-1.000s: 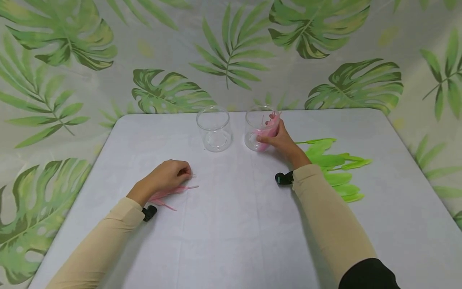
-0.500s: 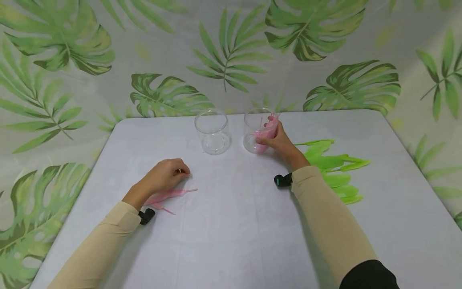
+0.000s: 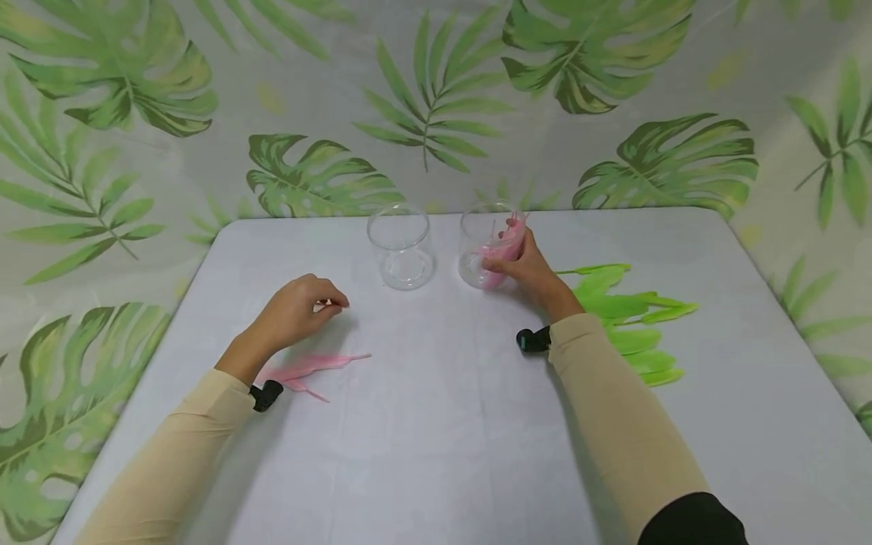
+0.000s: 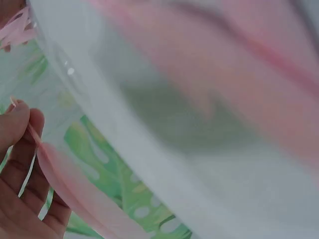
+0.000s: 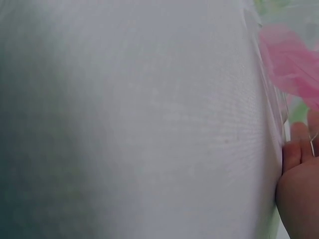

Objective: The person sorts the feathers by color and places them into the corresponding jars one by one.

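My left hand (image 3: 293,310) is raised over the left part of the table. Between thumb and forefinger it pinches the quill of a pink feather (image 4: 75,191), plain in the left wrist view; from the head the hand mostly hides it. Below that hand lie a few more pink feathers (image 3: 309,367). My right hand (image 3: 534,272) grips the right-hand clear jar (image 3: 471,253) round its right side. Inside that jar several pink feathers (image 3: 506,246) stand against the wall, quills up. A second clear jar (image 3: 402,250), with nothing in it, stands just to the left.
Several bright green feathers (image 3: 616,305) lie fanned on the table to the right, partly behind my right forearm. Both jars stand near the back edge of the white-covered table (image 3: 422,424). A leaf-patterned cloth (image 3: 443,76) hangs behind it.
My left hand has lifted off the table and moved slightly back and left, away from the pink feathers lying there. The right hand keeps its hold on the jar.
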The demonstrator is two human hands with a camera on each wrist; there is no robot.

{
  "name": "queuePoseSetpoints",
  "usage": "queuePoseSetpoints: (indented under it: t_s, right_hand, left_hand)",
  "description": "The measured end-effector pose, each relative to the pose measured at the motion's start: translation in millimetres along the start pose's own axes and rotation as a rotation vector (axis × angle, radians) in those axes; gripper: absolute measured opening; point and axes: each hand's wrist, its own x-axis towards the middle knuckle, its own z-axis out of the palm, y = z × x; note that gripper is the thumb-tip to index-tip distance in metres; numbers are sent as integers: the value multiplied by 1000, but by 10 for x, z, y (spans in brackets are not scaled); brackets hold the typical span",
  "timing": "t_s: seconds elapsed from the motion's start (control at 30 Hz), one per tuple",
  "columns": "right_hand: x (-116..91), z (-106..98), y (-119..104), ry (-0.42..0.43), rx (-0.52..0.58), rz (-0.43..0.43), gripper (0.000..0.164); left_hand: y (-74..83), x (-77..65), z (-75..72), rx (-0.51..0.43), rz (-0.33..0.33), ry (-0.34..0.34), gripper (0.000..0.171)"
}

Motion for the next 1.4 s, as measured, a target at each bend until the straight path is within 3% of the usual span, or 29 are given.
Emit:
queuePoseSetpoints:
  t_s: [0.13,0.27,0.67,0.93,1.17,1.4]
  right_hand:
    - [4,-27,-24,12,14,-6,96]
    - [13,-44,-10,13,19,2,96]
    - [3,-32,-9,13,2,-6,96]
    - [-2,-10,-15,2,-25,8,99]
    - [-7,-24,-1,0,-30,8,99]
    - [-2,-7,21,-7,-12,13,98]
  left_hand:
    - [49,76,-134,-27,8,69,12]
    - [128,144,-194,-128,34,125,11]
    - [682,380,-401,-327,117,172,7]
    - [782,592,-399,-528,35,194,10]
    - [882,917,-385,-760,-9,254,14]
    - [985,1290,-406,-809,8,308,12]
